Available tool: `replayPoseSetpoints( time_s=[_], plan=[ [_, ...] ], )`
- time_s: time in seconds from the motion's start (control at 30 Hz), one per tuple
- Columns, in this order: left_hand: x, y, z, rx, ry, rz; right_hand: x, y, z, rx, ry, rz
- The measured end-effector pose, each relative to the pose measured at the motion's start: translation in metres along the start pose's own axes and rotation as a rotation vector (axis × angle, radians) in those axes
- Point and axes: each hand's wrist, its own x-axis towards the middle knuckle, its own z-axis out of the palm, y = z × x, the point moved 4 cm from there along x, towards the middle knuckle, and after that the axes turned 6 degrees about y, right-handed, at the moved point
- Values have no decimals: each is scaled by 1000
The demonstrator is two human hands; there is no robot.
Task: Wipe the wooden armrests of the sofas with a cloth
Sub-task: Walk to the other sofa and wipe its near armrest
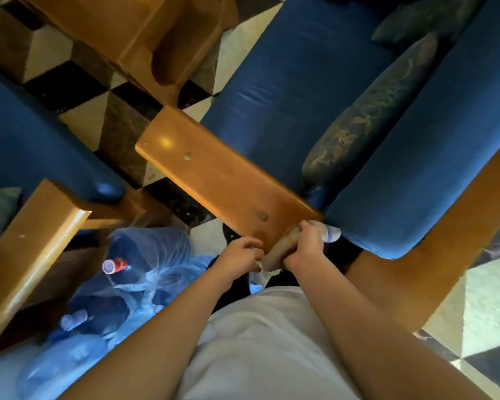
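Observation:
A wooden armrest (pixel 214 174) of a blue sofa (pixel 300 82) runs from the middle of the view down to my hands. My right hand (pixel 306 245) grips a bunched brownish cloth (pixel 280 252) at the near end of this armrest. My left hand (pixel 240 254) is just left of it, fingers curled and pinching the cloth's lower edge. A second wooden armrest (pixel 32 255) of another blue sofa (pixel 26 134) lies at the lower left.
A patterned cushion (pixel 367 119) lies on the sofa seat. A wooden table (pixel 145 39) stands at the top over a checkered rug (pixel 98 111). Plastic bags with a red-capped bottle (pixel 114 266) sit on the floor at the left. The sofa's curved wooden back frame (pixel 445 255) is at the right.

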Motion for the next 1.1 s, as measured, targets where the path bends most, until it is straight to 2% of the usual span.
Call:
replayPoseSetpoints(
  time_s=[0.03,0.07,0.2,0.3,0.43,0.53,0.6,0.7,0.87,0.97,1.1],
  plan=[
    [8,4,-9,41,-11,2,0,0,7,-140,61,-61],
    [17,8,-19,74,-26,1,9,8,12,-168,87,-75],
    [51,24,-57,44,-78,-23,24,29,39,-92,98,-65],
    [82,34,-87,146,-166,-4,31,48,55,-119,166,-131],
    [142,58,-141,258,-232,80,47,75,76,-351,480,-394],
    [169,69,-179,411,-178,222,45,85,86,-476,591,-581],
    [180,78,-196,509,-117,378,47,89,90,-514,655,-610],
    [183,87,-205,595,-128,529,52,97,100,-586,617,-573],
    [183,107,-190,763,-239,566,53,109,119,-814,605,-637],
    [185,118,-179,789,-198,608,55,119,135,-907,567,-716],
    [194,130,-177,763,-115,614,59,136,157,-1050,411,-835]
  ],
)
